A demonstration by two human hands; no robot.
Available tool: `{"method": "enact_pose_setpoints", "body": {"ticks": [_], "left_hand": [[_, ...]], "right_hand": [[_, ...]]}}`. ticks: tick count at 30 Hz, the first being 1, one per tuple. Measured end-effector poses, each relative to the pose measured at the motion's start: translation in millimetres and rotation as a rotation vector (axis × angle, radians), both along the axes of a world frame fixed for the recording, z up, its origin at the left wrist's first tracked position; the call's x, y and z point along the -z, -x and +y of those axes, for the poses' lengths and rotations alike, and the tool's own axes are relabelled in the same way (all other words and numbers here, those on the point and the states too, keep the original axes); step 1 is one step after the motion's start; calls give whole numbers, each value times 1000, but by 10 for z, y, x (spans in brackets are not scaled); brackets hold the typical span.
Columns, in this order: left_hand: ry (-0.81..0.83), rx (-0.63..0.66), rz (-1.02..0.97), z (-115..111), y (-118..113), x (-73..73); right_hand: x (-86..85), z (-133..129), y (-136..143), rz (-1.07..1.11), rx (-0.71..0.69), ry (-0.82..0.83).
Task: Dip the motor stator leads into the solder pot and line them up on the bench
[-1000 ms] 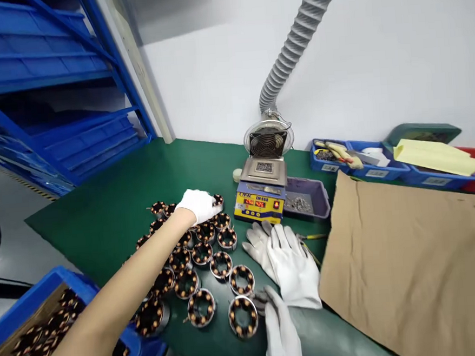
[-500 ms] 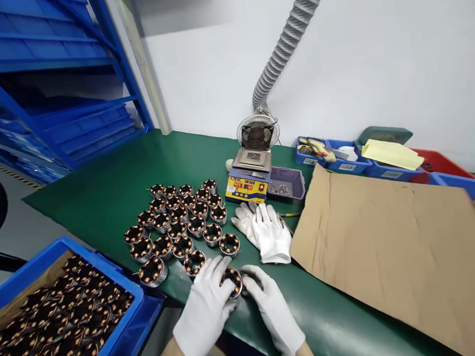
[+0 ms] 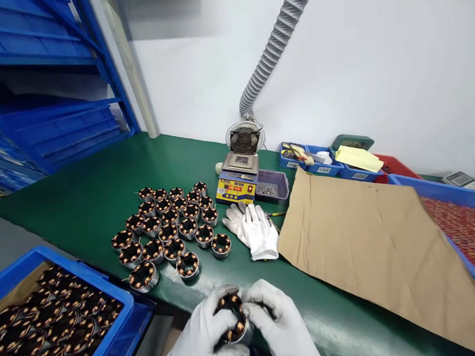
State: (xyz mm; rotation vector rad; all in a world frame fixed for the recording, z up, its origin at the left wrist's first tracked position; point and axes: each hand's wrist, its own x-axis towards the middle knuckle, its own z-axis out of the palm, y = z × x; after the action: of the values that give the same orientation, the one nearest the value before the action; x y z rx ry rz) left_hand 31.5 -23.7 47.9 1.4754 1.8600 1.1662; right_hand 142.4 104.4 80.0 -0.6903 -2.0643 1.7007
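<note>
In my white-gloved left hand (image 3: 203,335) is a motor stator (image 3: 232,320), a metal ring with copper windings inside, gripped at the near edge of the green table (image 3: 331,301). My right hand (image 3: 274,319), gloved too, has thumb and fingertips pinched together at the stator's right rim. Whatever lies between those fingertips is too small or hidden to name. Beyond my hands, a group of several similar stators (image 3: 168,232) stands on the table, one of them (image 3: 188,265) closest to my left hand. Spare white gloves (image 3: 260,236) lie farther right.
A blue crate (image 3: 126,299) full of stators stands at lower left. A yellow-and-blue heating unit (image 3: 235,190) sits beneath a grey duct hose (image 3: 273,51). Cardboard (image 3: 359,234) covers the right side, with a blue tray (image 3: 462,195) beyond. Small bins (image 3: 324,167) line the wall.
Both hands have come nearer to me with the stator, which is lifted and tilted. The whole view has shifted right a little.
</note>
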Motion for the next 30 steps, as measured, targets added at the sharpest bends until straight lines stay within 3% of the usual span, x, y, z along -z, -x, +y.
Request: {"method": "enact_pose_setpoints", "body": {"ticks": [3,6,8,9,12,15,20,23,28,30], "left_hand": [[-21,55,-332,-1,-21,2],[83,4,-270,3,-30,-33],[121,-44,-199,4,-20,-61],[126,-59,-174,5,-12,-71],[112,-74,-104,11,15,-83],[98,-61,-12,12,27,-74],[51,-42,-9,48,71,-70],[-97,-53,-150,150,131,-118],[-113,-285,-414,269,210,-297],[-95,-304,-469,226,228,-360]], "right_hand": [[-75,35,1,215,18,61],[-93,151,1,580,287,338],[-45,205,4,667,378,461],[0,205,7,605,345,504],[178,78,15,282,69,682],[291,-142,9,176,-81,818],[216,-336,-11,293,14,1129],[165,-341,-40,330,31,1188],[164,-325,-86,325,-110,1220],[163,-310,-91,354,-133,1267]]}}
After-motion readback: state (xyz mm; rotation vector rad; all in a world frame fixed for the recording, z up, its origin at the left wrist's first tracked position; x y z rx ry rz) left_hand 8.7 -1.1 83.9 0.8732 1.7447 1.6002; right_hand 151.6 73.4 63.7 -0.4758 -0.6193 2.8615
